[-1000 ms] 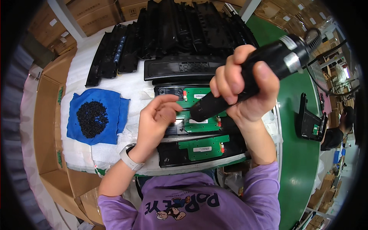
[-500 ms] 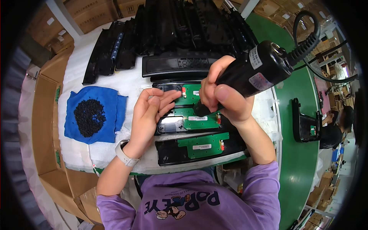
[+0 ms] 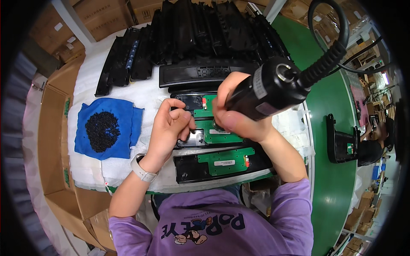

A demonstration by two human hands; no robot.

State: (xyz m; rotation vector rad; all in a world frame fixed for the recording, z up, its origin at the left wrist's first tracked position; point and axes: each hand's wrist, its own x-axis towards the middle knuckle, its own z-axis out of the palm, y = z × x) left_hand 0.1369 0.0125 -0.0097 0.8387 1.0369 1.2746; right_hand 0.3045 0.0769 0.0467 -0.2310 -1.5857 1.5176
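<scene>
My right hand (image 3: pixel 239 115) grips a black corded electric screwdriver (image 3: pixel 267 91), its body tilted up to the right and its tip hidden behind the hand. Under it lie black plastic housings with green circuit boards, the middle board (image 3: pixel 218 137) partly covered by the hand. My left hand (image 3: pixel 171 126), with its fingers curled in and thumb against them, hovers at the left ends of the upper and middle housings. Whatever those fingers hold is too small to make out. Nearest me is another housing (image 3: pixel 191 165) with its own green board (image 3: pixel 224 162).
A heap of small black screws (image 3: pixel 101 131) rests on a blue cloth (image 3: pixel 85 147) at the left. Black plastic housings (image 3: pixel 188 38) are stacked at the back. On the green surface (image 3: pixel 326 192) at right stands another black housing (image 3: pixel 335 141). A person (image 3: pixel 371 147) works beyond it.
The left hand's fingers have curled inward from a stretched, spread pose. My right hand and the screwdriver have shifted left and slightly down, the tool's rear end swinging toward me.
</scene>
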